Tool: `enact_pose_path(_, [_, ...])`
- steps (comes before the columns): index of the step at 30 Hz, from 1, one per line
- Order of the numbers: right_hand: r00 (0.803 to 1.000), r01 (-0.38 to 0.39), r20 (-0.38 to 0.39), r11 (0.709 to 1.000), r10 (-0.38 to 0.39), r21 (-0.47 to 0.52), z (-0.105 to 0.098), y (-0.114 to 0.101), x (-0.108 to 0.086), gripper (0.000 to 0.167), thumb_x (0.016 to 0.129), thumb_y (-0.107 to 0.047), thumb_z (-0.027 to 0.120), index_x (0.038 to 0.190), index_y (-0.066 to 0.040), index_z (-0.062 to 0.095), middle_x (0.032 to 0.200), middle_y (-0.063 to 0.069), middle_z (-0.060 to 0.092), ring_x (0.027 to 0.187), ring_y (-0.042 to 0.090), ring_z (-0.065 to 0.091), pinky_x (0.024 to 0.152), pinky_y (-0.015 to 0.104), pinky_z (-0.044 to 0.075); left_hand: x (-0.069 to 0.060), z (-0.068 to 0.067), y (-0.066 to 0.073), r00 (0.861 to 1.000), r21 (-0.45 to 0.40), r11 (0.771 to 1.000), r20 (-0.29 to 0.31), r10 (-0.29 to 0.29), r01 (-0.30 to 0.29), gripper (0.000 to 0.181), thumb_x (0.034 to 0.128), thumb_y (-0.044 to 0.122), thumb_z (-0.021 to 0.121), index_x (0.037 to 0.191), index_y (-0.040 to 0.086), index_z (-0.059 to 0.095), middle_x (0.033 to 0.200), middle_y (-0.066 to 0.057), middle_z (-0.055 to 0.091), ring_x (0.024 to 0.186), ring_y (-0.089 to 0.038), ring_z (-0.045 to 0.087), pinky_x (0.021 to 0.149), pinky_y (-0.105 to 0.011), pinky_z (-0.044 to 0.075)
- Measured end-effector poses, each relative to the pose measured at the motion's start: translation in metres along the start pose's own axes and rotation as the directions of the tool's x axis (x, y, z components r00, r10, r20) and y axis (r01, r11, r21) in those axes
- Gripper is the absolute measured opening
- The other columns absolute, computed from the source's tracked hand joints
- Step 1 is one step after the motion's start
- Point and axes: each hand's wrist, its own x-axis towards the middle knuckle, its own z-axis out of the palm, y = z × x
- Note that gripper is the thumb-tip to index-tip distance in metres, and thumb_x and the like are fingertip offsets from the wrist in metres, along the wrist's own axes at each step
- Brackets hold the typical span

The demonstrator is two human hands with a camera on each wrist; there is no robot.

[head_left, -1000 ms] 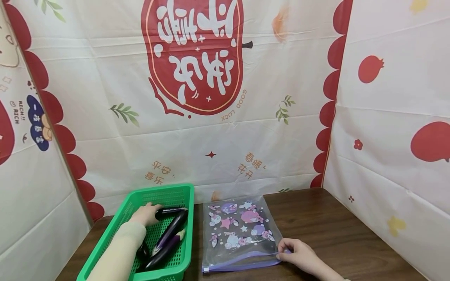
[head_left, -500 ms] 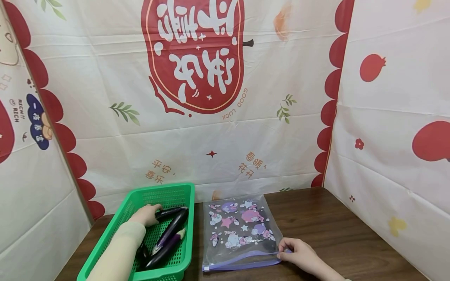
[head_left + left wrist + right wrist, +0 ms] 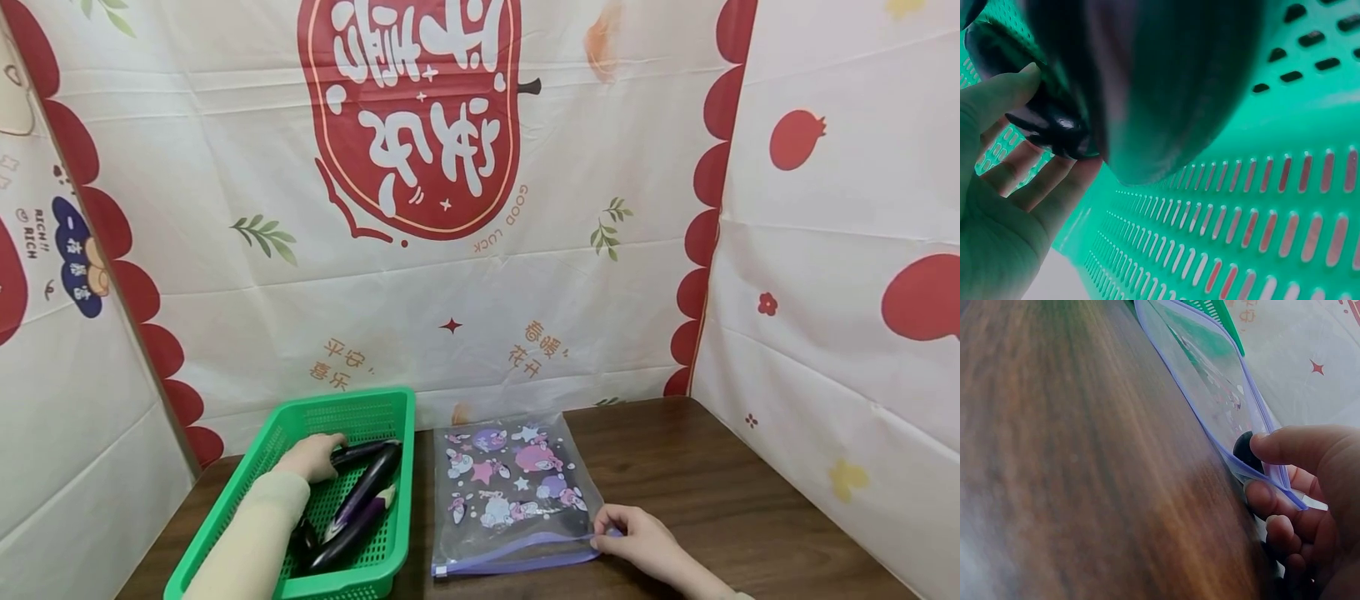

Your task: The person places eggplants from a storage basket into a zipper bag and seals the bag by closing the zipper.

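Note:
Inside the green basket (image 3: 406, 492), my left hand (image 3: 310, 458) holds the end of a dark purple eggplant (image 3: 358, 453). In the left wrist view, the thumb lies on one side of this eggplant (image 3: 1060, 128) and the fingers on the other. Other eggplants (image 3: 348, 537) lie nearer the front of the basket. To the right, a clear zip bag (image 3: 502, 492) with pink and purple prints lies flat, its mouth slightly parted. My right hand (image 3: 641, 542) pinches the right corner of its purple zip edge (image 3: 1285, 487). A dark rounded patch shows by the thumb tip.
Basket and bag stand side by side on a brown wooden table (image 3: 675, 467). A printed white cloth (image 3: 360, 325) hangs behind, and more cloth (image 3: 817, 350) borders the right side. A white slider (image 3: 441, 571) sits at the bag's left front corner.

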Motion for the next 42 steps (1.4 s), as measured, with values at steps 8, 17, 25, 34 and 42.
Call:
enact_pose_path(8, [1.000, -0.003, 0.004, 1.000, 0.003, -0.012, 0.001, -0.002, 0.001, 0.017, 0.079, -0.030, 0.075, 0.077, -0.023, 0.059, 0.065, -0.011, 0.046, 0.060, 0.002, 0.041, 0.055, 0.025, 0.030, -0.006, -0.005, 0.003, 0.999, 0.040, 0.999, -0.034, 0.015, -0.014, 0.045, 0.0799, 0.004, 0.074, 0.123, 0.001, 0.061, 0.116, -0.019, 0.062, 0.107, -0.042, 0.057, 0.083, -0.054, 0.047])
enact_pose_path(17, [1.000, -0.009, 0.004, 1.000, 0.009, -0.012, -0.001, -0.003, 0.002, 0.017, 0.080, -0.030, 0.075, 0.078, -0.023, 0.059, 0.066, -0.010, 0.046, 0.060, 0.003, 0.042, 0.055, 0.025, 0.030, -0.008, -0.016, 0.009, 0.998, 0.077, 0.997, -0.057, 0.025, -0.021, 0.042, 0.0806, 0.001, 0.070, 0.122, -0.001, 0.062, 0.115, -0.020, 0.063, 0.103, -0.040, 0.059, 0.078, -0.051, 0.050])
enact_pose_path(25, [1.000, -0.012, -0.008, 1.000, 0.012, -0.013, -0.003, -0.004, 0.004, 0.018, 0.080, -0.031, 0.075, 0.077, -0.022, 0.060, 0.068, -0.009, 0.049, 0.063, 0.004, 0.045, 0.057, 0.026, 0.031, -0.002, -0.020, 0.009, 0.997, 0.109, 0.994, -0.075, 0.019, -0.011, 0.042, 0.0815, 0.004, 0.073, 0.122, -0.001, 0.062, 0.114, -0.020, 0.063, 0.102, -0.039, 0.060, 0.078, -0.051, 0.050])
enact_pose_path(34, [1.000, -0.010, -0.002, 1.000, 0.010, -0.008, -0.002, -0.001, 0.002, 0.018, 0.080, -0.030, 0.075, 0.077, -0.022, 0.060, 0.066, -0.010, 0.047, 0.062, 0.004, 0.044, 0.056, 0.025, 0.030, -0.004, -0.017, 0.016, 0.996, 0.099, 0.995, -0.084, 0.014, -0.006, 0.041, 0.0806, 0.001, 0.070, 0.121, -0.001, 0.063, 0.111, -0.019, 0.064, 0.098, -0.038, 0.062, 0.074, -0.050, 0.051])
enact_pose_path(42, [1.000, -0.006, -0.001, 1.000, 0.006, -0.008, -0.001, -0.001, 0.001, 0.018, 0.080, -0.030, 0.075, 0.077, -0.022, 0.059, 0.066, -0.010, 0.046, 0.061, 0.003, 0.043, 0.055, 0.025, 0.030, -0.004, -0.015, 0.016, 0.996, 0.098, 0.995, -0.086, -0.014, 0.022, 0.043, 0.0796, 0.003, 0.070, 0.122, 0.001, 0.063, 0.113, -0.018, 0.064, 0.099, -0.038, 0.062, 0.073, -0.049, 0.052])
